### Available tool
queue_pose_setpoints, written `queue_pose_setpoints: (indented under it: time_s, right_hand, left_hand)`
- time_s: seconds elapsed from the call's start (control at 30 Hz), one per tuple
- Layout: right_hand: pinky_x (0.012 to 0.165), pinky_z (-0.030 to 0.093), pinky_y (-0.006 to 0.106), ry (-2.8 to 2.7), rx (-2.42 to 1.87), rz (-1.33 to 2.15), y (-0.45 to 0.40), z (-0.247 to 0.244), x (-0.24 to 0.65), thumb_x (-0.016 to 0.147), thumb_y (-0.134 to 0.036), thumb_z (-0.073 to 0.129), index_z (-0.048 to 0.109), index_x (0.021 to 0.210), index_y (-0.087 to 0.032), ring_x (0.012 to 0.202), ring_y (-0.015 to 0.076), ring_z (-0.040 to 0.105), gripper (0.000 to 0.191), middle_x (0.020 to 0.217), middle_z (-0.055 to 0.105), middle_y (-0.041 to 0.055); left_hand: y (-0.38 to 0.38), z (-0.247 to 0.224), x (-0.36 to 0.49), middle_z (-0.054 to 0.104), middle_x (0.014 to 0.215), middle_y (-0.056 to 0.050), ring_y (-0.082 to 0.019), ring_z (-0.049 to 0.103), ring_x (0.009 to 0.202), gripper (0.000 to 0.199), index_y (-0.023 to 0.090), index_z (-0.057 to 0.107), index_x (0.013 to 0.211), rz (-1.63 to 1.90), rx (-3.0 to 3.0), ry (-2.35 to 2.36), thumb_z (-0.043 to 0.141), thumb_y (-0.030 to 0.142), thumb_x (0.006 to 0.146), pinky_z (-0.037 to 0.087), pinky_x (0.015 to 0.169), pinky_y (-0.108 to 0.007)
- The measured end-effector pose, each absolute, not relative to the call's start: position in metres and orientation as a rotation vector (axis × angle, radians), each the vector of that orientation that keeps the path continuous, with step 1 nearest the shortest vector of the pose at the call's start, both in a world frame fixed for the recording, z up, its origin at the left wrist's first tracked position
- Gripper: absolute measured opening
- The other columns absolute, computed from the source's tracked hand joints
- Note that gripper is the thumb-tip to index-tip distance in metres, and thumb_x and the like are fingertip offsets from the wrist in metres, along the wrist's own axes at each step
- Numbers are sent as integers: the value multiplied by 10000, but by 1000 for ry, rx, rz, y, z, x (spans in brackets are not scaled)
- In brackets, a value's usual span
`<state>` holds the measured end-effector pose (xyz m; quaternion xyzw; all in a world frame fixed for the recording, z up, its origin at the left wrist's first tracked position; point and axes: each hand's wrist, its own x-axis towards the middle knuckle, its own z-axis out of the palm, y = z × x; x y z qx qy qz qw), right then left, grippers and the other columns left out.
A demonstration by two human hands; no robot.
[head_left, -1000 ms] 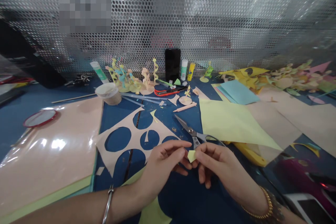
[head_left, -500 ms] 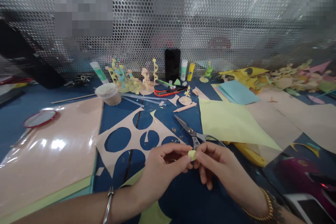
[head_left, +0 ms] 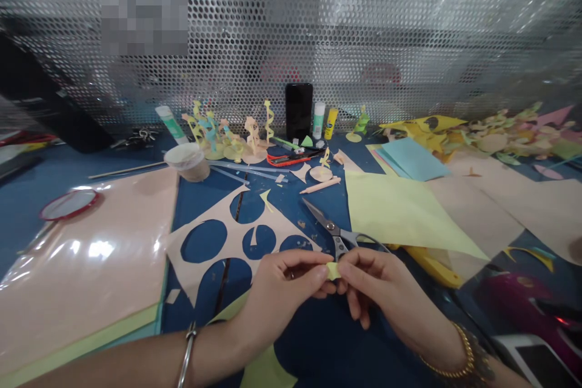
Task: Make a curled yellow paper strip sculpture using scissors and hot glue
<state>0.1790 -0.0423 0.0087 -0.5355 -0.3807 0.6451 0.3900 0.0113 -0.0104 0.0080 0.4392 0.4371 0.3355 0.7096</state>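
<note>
Between my two hands is a small piece of pale yellow paper (head_left: pixel 333 271), pinched from both sides. My left hand (head_left: pixel 291 282) grips its left end with thumb and index finger. At the other end, the thumb and index finger of my right hand (head_left: pixel 375 279) press on it; the remaining fingers curl below. Much of the paper is covered by the fingertips. Just beyond the hands lie grey-handled scissors (head_left: pixel 334 230), blades pointing away to the left. A pale pink sheet with round cut-outs (head_left: pixel 239 210) lies to the left, partly behind my left hand.
A plastic tub (head_left: pixel 187 163), curled paper figures (head_left: pixel 252 139), a red cutter (head_left: pixel 291 160), a phone (head_left: pixel 299 110) and glue sticks (head_left: pixel 319 121) stand or lie at the back. Yellow paper (head_left: pixel 404 212) is at right, a plastic-covered paper stack (head_left: pixel 100 273) at left.
The yellow paper piece has turned slightly and now shows a notched outline between the fingertips. Both hands stay in nearly the same place.
</note>
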Motion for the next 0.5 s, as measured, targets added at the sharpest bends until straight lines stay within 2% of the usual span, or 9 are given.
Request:
queue_pose_setpoints:
  time_s: [0.23, 0.37, 0.5]
  right_hand:
    - [338, 423, 128, -968, -1363, 1649, -42, 9, 179, 767, -497, 689, 614, 688, -154, 367, 56, 512, 360, 484, 572, -44]
    - [366, 445, 145, -1024, -1375, 1613, -42, 11, 179, 766, -504, 687, 618, 706, -156, 384, 64, 523, 359, 494, 573, -44]
    - [383, 448, 147, -1060, -1382, 1588, -42, 13, 179, 781, -506, 671, 617, 714, -158, 392, 61, 520, 358, 497, 570, -45]
  left_hand:
    - [-12, 6, 10, 762, 714, -44, -155, 707, 671, 152, 184, 776, 902, 765, 971, 891, 690, 246, 792, 578, 639, -238]
    - [-12, 6, 10, 756, 701, -39, -149, 693, 640, 140, 176, 775, 870, 775, 976, 915, 732, 214, 742, 577, 627, -237]
    - [-11, 4, 10, 747, 686, -27, -136, 696, 647, 127, 188, 776, 857, 773, 923, 876, 681, 244, 794, 568, 612, -209]
